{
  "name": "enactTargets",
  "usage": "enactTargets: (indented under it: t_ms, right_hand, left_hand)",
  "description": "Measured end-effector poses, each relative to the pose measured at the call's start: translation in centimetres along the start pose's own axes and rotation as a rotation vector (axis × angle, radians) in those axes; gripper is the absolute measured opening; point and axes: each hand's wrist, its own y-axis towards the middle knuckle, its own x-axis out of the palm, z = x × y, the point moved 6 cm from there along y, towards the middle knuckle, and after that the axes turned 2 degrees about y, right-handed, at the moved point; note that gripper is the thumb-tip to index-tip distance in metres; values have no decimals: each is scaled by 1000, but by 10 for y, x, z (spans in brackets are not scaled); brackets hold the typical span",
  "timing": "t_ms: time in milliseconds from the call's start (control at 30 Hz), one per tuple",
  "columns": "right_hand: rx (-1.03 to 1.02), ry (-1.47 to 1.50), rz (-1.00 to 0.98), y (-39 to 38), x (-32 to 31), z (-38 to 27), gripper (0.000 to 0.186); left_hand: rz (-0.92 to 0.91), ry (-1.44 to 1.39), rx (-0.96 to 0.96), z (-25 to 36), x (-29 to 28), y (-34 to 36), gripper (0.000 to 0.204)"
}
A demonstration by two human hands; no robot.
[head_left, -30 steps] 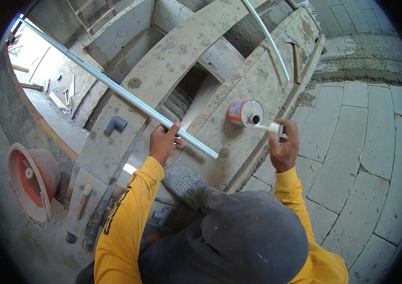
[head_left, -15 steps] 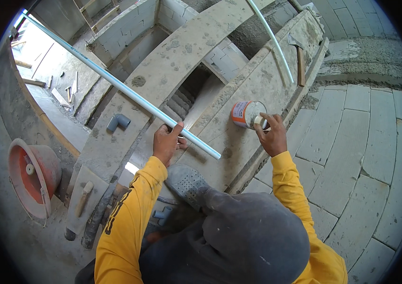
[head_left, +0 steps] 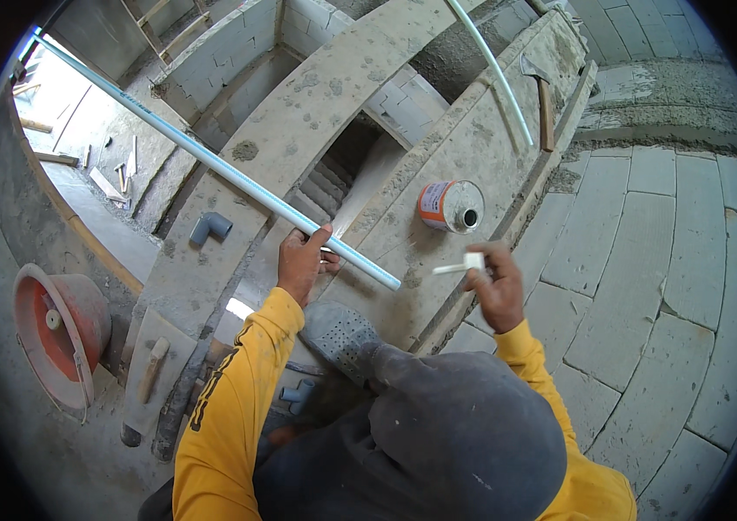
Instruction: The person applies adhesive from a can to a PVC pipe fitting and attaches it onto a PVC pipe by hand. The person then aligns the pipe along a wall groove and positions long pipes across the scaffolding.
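Note:
My left hand [head_left: 307, 260] is closed round the lower part of a long light-blue pipe [head_left: 212, 161] that slants up to the far upper left. My right hand [head_left: 494, 282] holds a white cap [head_left: 474, 260] with a short white applicator stem pointing left toward the pipe's lower end. Above that hand, an orange-and-white metal can [head_left: 438, 205] stands open on the concrete ledge, its dark mouth uncovered. A grey elbow fitting [head_left: 205, 228] lies left of the pipe. A grey perforated shoe [head_left: 333, 334] rests below my hands.
A red bucket [head_left: 82, 330] and trowel [head_left: 155, 365] are at the left. A hatchet [head_left: 545, 117] and second pipe [head_left: 499, 78] lie on the upper ledge. A dark opening [head_left: 342, 165] cuts the concrete. Pale blocks [head_left: 620, 278] form the surface at right. Another grey fitting [head_left: 296, 392] lies low.
My right hand went onto the can's mouth and has come away down and toward the left, with the cap and stem lifted out. My left hand stays on the pipe.

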Motion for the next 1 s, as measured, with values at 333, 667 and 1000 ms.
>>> enactTargets:
  t_ms: [333, 667, 1000]
  right_hand:
    - [-202, -357, 31, 4, 23, 11, 25]
    - [17, -167, -18, 9, 24, 26, 25]
    - [158, -57, -46, 10, 28, 35, 23]
  left_hand:
    - [33, 76, 76, 2, -2, 1, 29]
    - [5, -51, 80, 6, 2, -3, 26]
    - [-41, -100, 83, 8, 4, -5, 48]
